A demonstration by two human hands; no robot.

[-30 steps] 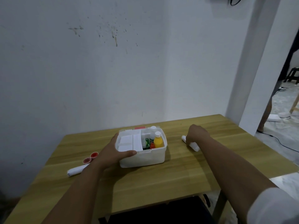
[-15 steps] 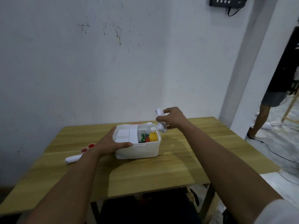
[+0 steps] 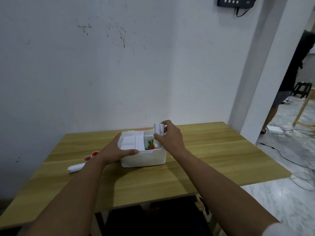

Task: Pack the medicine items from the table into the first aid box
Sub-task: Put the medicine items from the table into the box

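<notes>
A white first aid box [image 3: 144, 159] stands open on the wooden table [image 3: 213, 159]. My left hand [image 3: 115, 150] grips its left rim, thumb along the front edge. My right hand [image 3: 170, 137] holds a white bandage roll [image 3: 158, 129] upright over the box's right compartment. Inside that compartment a green pack [image 3: 149, 143] and an orange-and-red bottle [image 3: 152, 145] show, partly hidden by my right hand. The box's left side holds a white tray insert [image 3: 130, 141].
On the table left of the box lie another white roll [image 3: 75, 168] and two small red caps [image 3: 91, 155]. A wall runs close behind the table. A person stands at the right in a doorway, and a cable trails on the floor.
My right hand picked the white roll off the table right of the box, lifted it, and brought it leftward and down over the box's right compartment. My left hand stayed on the box.
</notes>
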